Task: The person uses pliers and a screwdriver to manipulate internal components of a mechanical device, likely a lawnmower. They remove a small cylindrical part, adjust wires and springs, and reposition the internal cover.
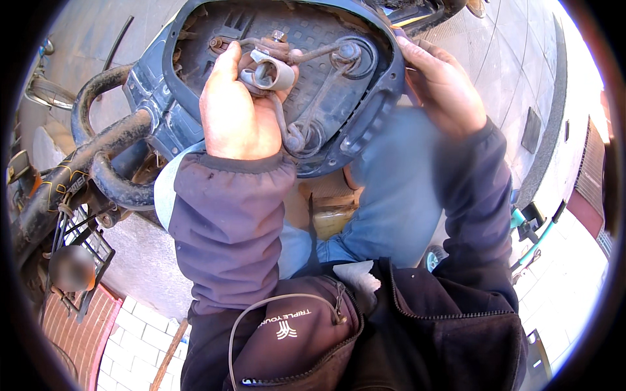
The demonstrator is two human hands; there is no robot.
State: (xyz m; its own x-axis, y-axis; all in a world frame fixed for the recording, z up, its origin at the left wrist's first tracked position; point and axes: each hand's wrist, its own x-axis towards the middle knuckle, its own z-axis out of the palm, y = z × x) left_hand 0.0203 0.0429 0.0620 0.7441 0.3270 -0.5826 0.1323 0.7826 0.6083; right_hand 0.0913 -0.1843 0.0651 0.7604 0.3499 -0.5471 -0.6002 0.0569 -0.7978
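An upturned saddle (313, 85) shows its dark plastic underside, with bent rusty metal rods bolted across it. My left hand (244, 107) is closed around a grey tubular metal clamp (277, 75) on these rods, its thumb up along the clamp's left side. A bolt (278, 36) sticks up just above the clamp. At the saddle's right rim, my right hand (443, 81) is closed on the edge with the thumb over it; the other fingers are partly hidden. Round fittings sit at the saddle's upper right (352, 55) and lower (303, 137) corners.
Thick, worn black tubes (98, 143) of a frame stand at the left, beside the saddle. A black wire rack (78, 260) is below them. My jeans-clad legs (398, 189) are under the saddle. At the right lies a turquoise-handled tool (538, 244) on the pale tiles.
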